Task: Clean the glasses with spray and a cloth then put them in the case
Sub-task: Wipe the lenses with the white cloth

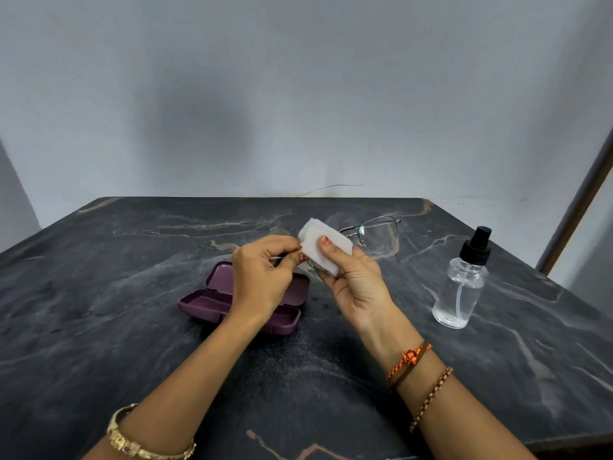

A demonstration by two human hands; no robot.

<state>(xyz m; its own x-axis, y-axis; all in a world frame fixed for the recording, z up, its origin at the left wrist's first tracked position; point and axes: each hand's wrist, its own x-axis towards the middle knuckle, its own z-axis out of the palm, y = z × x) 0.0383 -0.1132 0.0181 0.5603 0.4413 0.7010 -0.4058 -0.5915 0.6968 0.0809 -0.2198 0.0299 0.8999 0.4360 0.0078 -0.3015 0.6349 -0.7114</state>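
Observation:
Thin metal-framed glasses (379, 234) are held above the dark table, one lens sticking out to the right. My right hand (356, 280) grips a folded white cloth (323, 249) wrapped over the other lens, thumb pressed on the cloth's front. My left hand (265, 277) pinches the glasses' frame at the cloth's left edge. Below my left hand a purple glasses case (212, 298) lies open on the table, partly hidden by my wrist. A clear spray bottle (462, 283) with a black pump top stands upright to the right.
The dark marbled table (132, 327) reaches back to a pale wall. Its right edge runs diagonally behind the bottle, beside a brown-edged frame (580, 200). A thin wire (331, 188) lies at the table's far edge.

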